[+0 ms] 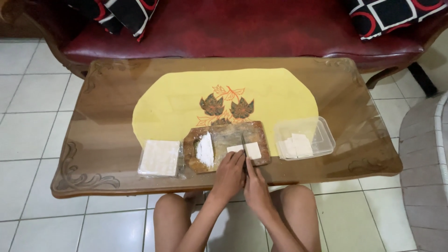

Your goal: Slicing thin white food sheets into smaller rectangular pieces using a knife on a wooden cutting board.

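- The left hand (228, 173) rests on the near edge of the wooden board (227, 145), fingers together and pressed flat on the left end of a small white sheet (246, 150).
- The right hand (254, 184) is closed around the handle of a knife (243, 143); the thin blade runs up across the sheet, roughly at its middle.
- The sheet lies on the right half of the board, near its front edge.
- A heap of white powder (205, 150) sits on the left part of the board, apart from the sheet.
- Left of the board, just beside it, lies a square clear packet (159, 157) holding a stack of pale sheets; no label can be made out on it.
- Right of the board stands a clear rectangular tub (322, 126) with no lid on it, holding cut white squares (295, 146) piled at its near left side.
- Board, packet and tub sit along the near side of a wooden table (102, 112) under glass, partly on a yellow mat (177, 100) with a leaf pattern in red and brown.
- Beyond the table stands a dark red sofa (242, 28) with black, white and red cushions at both ends.
- The person's bare knees show below the table edge, over white floor tiles.
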